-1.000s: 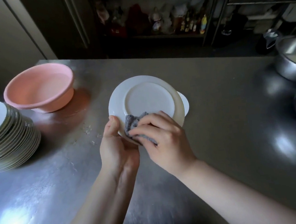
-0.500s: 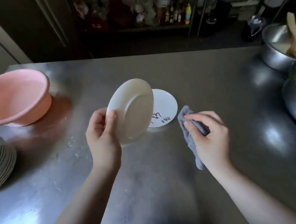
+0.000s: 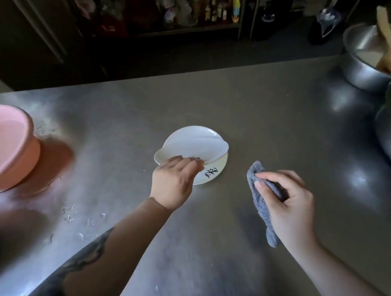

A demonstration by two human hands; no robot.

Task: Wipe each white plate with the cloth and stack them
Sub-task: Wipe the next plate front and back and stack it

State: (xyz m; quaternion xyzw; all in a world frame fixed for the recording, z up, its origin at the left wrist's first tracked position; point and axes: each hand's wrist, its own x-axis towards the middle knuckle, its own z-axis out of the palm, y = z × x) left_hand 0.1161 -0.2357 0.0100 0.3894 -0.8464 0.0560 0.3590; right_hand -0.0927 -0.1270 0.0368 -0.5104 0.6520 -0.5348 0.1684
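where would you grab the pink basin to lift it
Grip the pink basin by its rolled rim, best with a hand on each side. The near-right rim faces the left hand, the free one. The walls taper downward and look smooth, so the lip likely gives fingers the only catch. It may hold water, so keep it level.

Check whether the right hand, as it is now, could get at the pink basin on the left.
Probably not easily. The right hand grips the grey cloth, and the left hand, holding a white plate over the plate below, lies across the path to the pink basin at the far left.
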